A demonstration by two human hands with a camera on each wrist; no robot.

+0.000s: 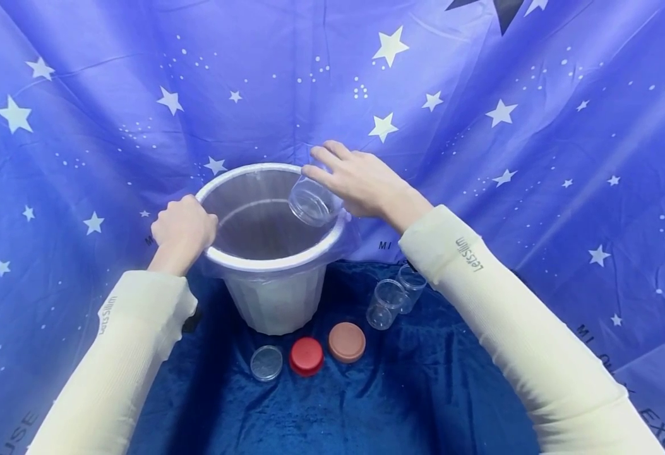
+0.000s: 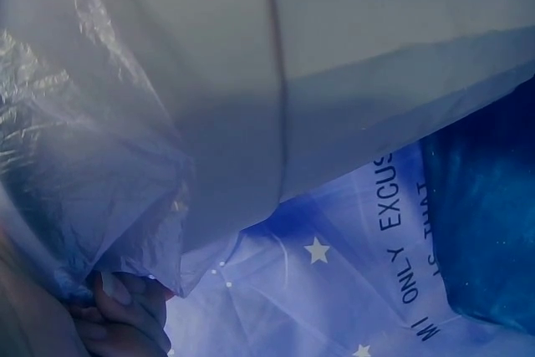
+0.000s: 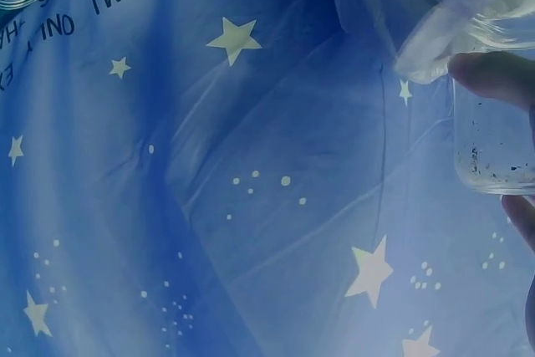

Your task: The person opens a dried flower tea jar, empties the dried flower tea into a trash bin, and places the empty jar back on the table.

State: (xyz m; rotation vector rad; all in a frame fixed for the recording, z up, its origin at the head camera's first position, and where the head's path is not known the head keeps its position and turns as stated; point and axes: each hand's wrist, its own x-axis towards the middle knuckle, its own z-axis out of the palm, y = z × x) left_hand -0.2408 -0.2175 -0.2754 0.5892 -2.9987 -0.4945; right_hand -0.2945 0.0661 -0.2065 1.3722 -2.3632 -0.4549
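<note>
A white bin [image 1: 275,297] stands upright, lined with a thin clear plastic bag [image 2: 138,206] folded over its rim. At the rim's left side my left hand [image 1: 184,227] is in a fist; the left wrist view has its curled fingers [image 2: 125,315] gripping the gathered edge of the bag. My right hand [image 1: 360,183] holds a clear plastic jar [image 1: 312,205] over the right part of the bin's mouth, with the jar's round end angled down toward the inside. Dark specks show on the jar wall [image 3: 493,152] in the right wrist view, where thumb and fingers clasp it.
In front of the bin lie a clear lid [image 1: 266,363], a red lid [image 1: 306,356] and an orange-brown lid [image 1: 347,342]. Two clear jars [image 1: 386,303] stand to the bin's right on dark blue cloth [image 1: 321,417]. A star-patterned curtain [image 1: 264,57] hangs behind and along both sides.
</note>
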